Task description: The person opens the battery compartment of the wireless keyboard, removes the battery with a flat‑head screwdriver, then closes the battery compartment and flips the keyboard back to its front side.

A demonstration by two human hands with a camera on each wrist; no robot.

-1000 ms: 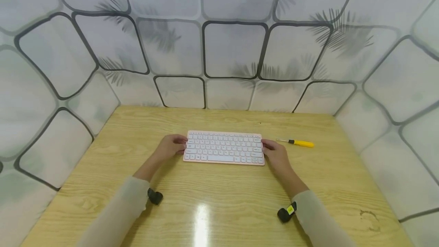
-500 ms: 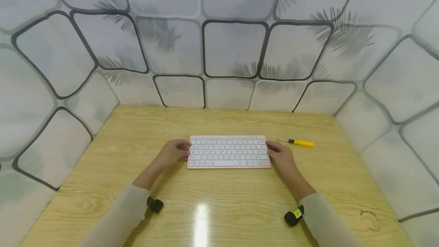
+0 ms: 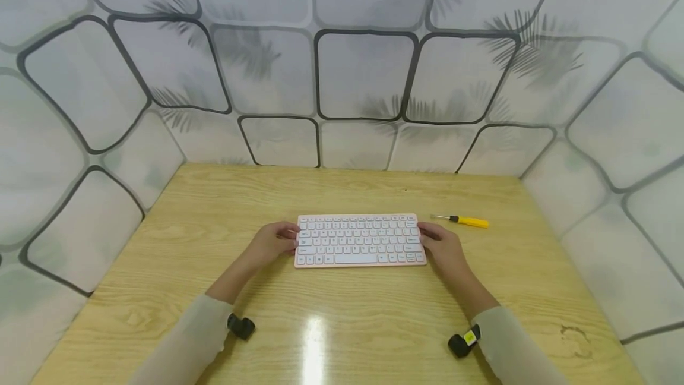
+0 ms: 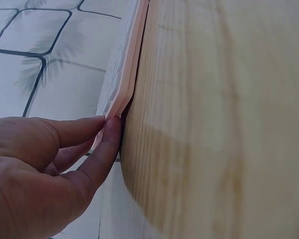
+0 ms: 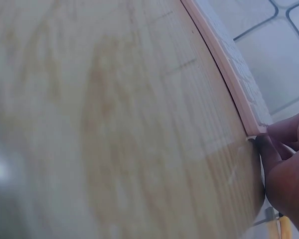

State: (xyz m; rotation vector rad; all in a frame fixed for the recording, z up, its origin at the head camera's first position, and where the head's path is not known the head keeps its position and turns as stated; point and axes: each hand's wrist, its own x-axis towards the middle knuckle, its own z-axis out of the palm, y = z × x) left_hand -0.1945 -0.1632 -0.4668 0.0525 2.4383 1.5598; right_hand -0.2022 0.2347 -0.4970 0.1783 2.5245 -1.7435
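A small keyboard [image 3: 360,241] with white keys and a pink rim lies face up across the middle of the wooden table, its long side facing me. My left hand [image 3: 271,243] pinches its left end; in the left wrist view the thumb and fingers of that hand [image 4: 45,174] meet at the pink edge [image 4: 123,94]. At the opposite end, my right hand [image 3: 445,248] pinches the keyboard's right side. The right wrist view has these fingertips at the corner of the pink rim [image 5: 229,74], close over the tabletop.
A screwdriver [image 3: 465,221] with a yellow handle lies just beyond my right hand, its shaft pointing left. Patterned cloth walls [image 3: 363,76] enclose the wooden table [image 3: 342,302] at the back and both sides. Small black cameras [image 3: 464,343] are strapped at both wrists.
Both hands have brought the keyboard nearer to me and slightly to the right, and it now sits straighter. The screwdriver has stayed in place.
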